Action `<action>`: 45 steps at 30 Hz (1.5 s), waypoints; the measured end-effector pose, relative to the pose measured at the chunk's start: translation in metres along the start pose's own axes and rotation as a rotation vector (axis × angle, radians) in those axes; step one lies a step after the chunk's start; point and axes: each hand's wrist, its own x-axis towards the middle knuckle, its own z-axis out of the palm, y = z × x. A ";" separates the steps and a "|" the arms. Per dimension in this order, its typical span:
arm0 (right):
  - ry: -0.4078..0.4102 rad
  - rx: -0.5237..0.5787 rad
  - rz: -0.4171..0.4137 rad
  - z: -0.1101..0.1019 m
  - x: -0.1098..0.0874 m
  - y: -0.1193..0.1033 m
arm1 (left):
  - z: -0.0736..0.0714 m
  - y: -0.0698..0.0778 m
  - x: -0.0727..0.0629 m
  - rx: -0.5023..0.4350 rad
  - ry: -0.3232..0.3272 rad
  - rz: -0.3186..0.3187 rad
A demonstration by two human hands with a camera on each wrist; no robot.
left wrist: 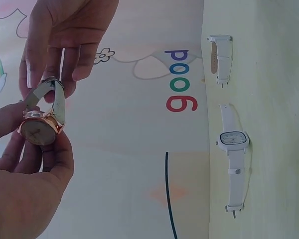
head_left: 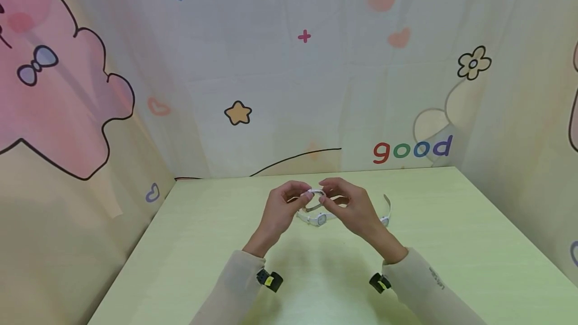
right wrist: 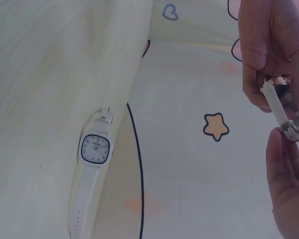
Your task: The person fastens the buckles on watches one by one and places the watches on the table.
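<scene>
Above the table, both hands hold a wristwatch with a rose-gold case [left wrist: 39, 130] and a white strap [right wrist: 274, 104] bent into a loop. My left hand [head_left: 281, 209] grips the case between thumb and fingers; the dial shows in the left wrist view. At the opposite end of the loop, my right hand [head_left: 356, 209] pinches the strap by its silver clasp [right wrist: 291, 130]. Whether the clasp is fastened cannot be told. Behind the hands, a white square-faced watch [right wrist: 95, 148] lies stretched out on the table.
Another white watch [left wrist: 221, 59] lies to the right on the pale table [head_left: 189, 265], its strap end standing up. A printed cloth backdrop [head_left: 271, 64] rises behind the table and along both sides.
</scene>
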 end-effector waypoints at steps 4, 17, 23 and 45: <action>0.000 0.007 -0.020 0.002 0.001 0.000 | -0.001 0.000 0.000 -0.007 -0.001 0.001; -0.053 0.025 0.007 0.004 0.000 0.000 | -0.003 -0.002 -0.004 0.003 0.026 0.002; -0.033 0.044 0.019 0.004 0.000 0.000 | -0.003 0.000 -0.003 0.006 0.009 0.000; -0.055 0.092 0.082 0.003 0.004 -0.003 | -0.010 -0.006 -0.005 -0.107 -0.027 0.041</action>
